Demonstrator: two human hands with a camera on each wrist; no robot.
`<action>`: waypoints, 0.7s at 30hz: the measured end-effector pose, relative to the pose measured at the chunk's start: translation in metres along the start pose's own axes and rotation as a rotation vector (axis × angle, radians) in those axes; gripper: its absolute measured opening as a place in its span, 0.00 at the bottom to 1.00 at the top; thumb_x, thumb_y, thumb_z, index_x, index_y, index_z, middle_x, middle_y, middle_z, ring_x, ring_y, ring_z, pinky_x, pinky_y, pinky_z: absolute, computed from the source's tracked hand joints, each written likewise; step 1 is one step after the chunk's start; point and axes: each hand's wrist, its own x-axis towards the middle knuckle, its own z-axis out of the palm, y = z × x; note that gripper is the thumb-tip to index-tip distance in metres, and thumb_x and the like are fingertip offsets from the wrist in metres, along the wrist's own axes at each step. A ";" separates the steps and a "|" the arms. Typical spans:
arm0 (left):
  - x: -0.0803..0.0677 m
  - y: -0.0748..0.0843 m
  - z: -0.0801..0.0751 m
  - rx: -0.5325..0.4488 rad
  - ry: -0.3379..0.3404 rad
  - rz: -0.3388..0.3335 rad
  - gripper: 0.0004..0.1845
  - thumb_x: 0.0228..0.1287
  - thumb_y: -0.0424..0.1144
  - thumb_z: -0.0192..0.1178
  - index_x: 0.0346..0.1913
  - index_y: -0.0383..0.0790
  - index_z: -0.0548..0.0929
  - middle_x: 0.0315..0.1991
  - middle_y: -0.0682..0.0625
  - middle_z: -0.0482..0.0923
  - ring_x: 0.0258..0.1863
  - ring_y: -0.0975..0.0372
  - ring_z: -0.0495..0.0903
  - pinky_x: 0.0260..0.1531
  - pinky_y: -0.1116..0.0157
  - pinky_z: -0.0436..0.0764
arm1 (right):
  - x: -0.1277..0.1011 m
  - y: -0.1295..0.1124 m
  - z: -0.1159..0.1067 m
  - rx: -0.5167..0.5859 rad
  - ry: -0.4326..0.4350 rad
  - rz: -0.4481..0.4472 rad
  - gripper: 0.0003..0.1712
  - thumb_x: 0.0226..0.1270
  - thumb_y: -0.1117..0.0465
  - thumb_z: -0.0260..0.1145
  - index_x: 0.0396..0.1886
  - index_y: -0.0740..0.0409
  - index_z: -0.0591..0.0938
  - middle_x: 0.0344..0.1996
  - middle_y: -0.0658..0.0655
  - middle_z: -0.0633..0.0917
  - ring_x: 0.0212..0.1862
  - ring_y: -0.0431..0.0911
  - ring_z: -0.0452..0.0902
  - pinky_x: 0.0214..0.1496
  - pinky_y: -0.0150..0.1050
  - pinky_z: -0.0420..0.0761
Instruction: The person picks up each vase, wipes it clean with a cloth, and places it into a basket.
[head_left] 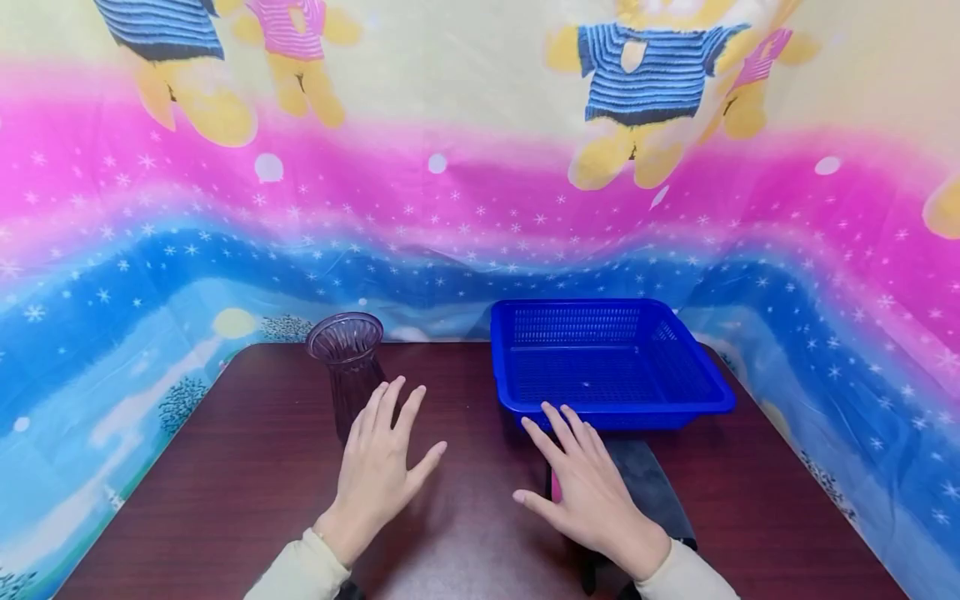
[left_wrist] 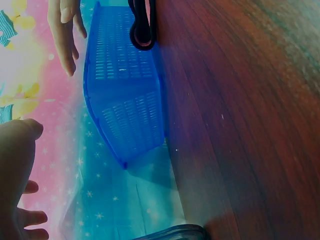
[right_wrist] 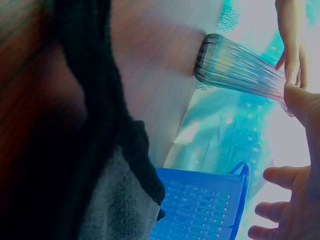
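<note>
My left hand hovers open over the dark wooden table, its fingertips just in front of a ribbed purple glass vase that stands upright. Fingers spread, my right hand floats above a dark grey cloth with a pink item partly hidden under it. Right behind it sits an empty blue mesh basket. The left wrist view shows the basket and the right hand's fingers. The right wrist view shows the vase, the cloth and the basket.
A colourful bear-print sheet drapes behind and around the table. Both sleeves are cream coloured. The table's front edge lies just below my wrists.
</note>
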 end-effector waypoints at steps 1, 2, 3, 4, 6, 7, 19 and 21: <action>0.000 -0.001 0.000 -0.006 0.008 -0.002 0.41 0.59 0.63 0.62 0.72 0.46 0.71 0.71 0.39 0.69 0.70 0.43 0.68 0.62 0.42 0.75 | -0.001 0.001 0.000 0.003 0.006 -0.002 0.52 0.56 0.31 0.71 0.78 0.41 0.66 0.80 0.56 0.61 0.80 0.61 0.55 0.75 0.67 0.62; 0.000 -0.001 -0.001 -0.012 0.013 -0.004 0.41 0.59 0.63 0.62 0.71 0.45 0.71 0.71 0.39 0.70 0.70 0.43 0.68 0.62 0.42 0.75 | -0.001 0.001 0.000 0.003 0.011 -0.005 0.52 0.55 0.32 0.72 0.77 0.42 0.66 0.80 0.56 0.62 0.79 0.62 0.56 0.74 0.67 0.63; 0.000 -0.002 -0.001 -0.016 0.018 -0.007 0.40 0.59 0.62 0.62 0.71 0.45 0.71 0.70 0.39 0.70 0.70 0.43 0.69 0.62 0.42 0.75 | -0.002 0.002 -0.001 0.006 0.014 -0.008 0.52 0.55 0.32 0.72 0.77 0.42 0.67 0.79 0.57 0.63 0.79 0.62 0.56 0.73 0.68 0.64; 0.000 -0.002 -0.002 -0.020 0.023 -0.008 0.40 0.59 0.62 0.62 0.71 0.45 0.72 0.70 0.39 0.70 0.70 0.42 0.69 0.62 0.42 0.75 | -0.003 0.002 -0.001 0.008 0.010 -0.006 0.52 0.55 0.32 0.72 0.77 0.42 0.67 0.79 0.57 0.64 0.79 0.62 0.57 0.73 0.68 0.64; 0.000 -0.003 -0.003 -0.027 0.033 -0.011 0.39 0.59 0.62 0.62 0.70 0.44 0.72 0.69 0.39 0.71 0.69 0.42 0.70 0.62 0.42 0.75 | -0.004 0.004 -0.001 0.011 0.001 -0.003 0.52 0.55 0.32 0.73 0.77 0.42 0.67 0.78 0.57 0.65 0.79 0.62 0.57 0.73 0.68 0.64; 0.000 -0.004 -0.004 -0.030 0.038 -0.014 0.39 0.60 0.62 0.62 0.70 0.44 0.73 0.69 0.39 0.71 0.69 0.42 0.70 0.62 0.42 0.75 | -0.004 0.004 -0.002 0.012 -0.006 0.000 0.52 0.55 0.32 0.73 0.77 0.41 0.66 0.78 0.57 0.65 0.79 0.62 0.57 0.73 0.68 0.64; 0.000 -0.014 -0.015 -0.086 0.089 -0.041 0.31 0.64 0.56 0.60 0.65 0.43 0.77 0.67 0.42 0.75 0.70 0.46 0.71 0.61 0.45 0.77 | -0.009 0.010 -0.005 0.010 -0.031 0.006 0.51 0.56 0.31 0.72 0.77 0.38 0.65 0.73 0.57 0.72 0.75 0.61 0.64 0.69 0.65 0.70; -0.001 -0.016 -0.016 -0.091 0.098 -0.046 0.30 0.63 0.54 0.61 0.64 0.42 0.78 0.67 0.43 0.76 0.69 0.46 0.72 0.61 0.46 0.77 | -0.010 0.012 -0.005 0.009 -0.023 0.003 0.50 0.56 0.32 0.72 0.77 0.38 0.66 0.72 0.57 0.73 0.74 0.61 0.65 0.68 0.65 0.71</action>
